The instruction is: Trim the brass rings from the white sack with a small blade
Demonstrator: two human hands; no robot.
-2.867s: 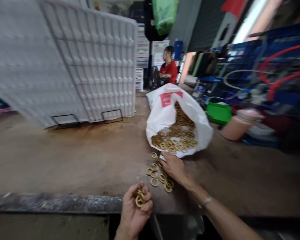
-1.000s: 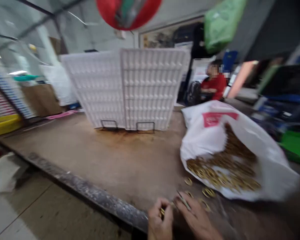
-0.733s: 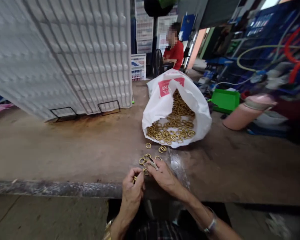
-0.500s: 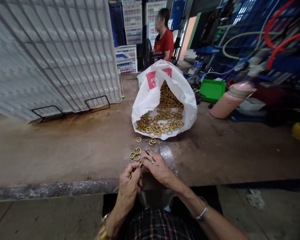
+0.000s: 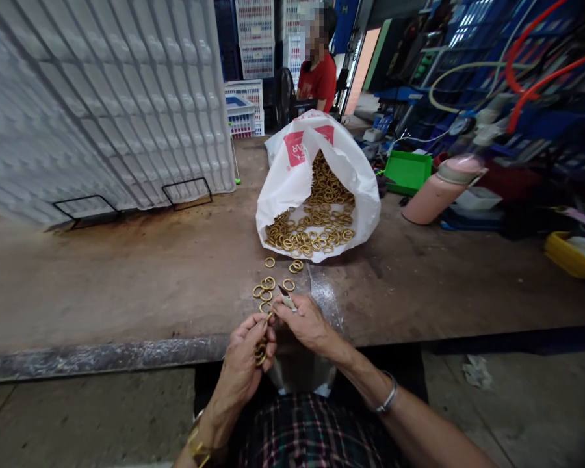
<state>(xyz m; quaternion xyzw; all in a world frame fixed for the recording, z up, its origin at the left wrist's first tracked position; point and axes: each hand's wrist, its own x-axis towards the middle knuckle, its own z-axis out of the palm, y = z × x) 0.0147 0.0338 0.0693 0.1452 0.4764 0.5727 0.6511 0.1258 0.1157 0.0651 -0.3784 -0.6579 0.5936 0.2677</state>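
Brass-coloured metal rings (image 5: 261, 351) sit stacked in the left hand (image 5: 246, 354), fingers curled tight around the bunch right at the near edge of the worn brown desk (image 5: 127, 286). Right hand (image 5: 306, 323) pinches a small pointed metal tool (image 5: 287, 298), fingers clamped on it, tip just above the top ring. My take: keep the stack snug and low so nothing slips off the edge, and work one ring at a time with the tool tip. More loose rings (image 5: 269, 286) lie just beyond the hands, and further back the white plastic bag (image 5: 297, 175) spills plenty more. White moulded trays (image 5: 102, 97) lean at the left.
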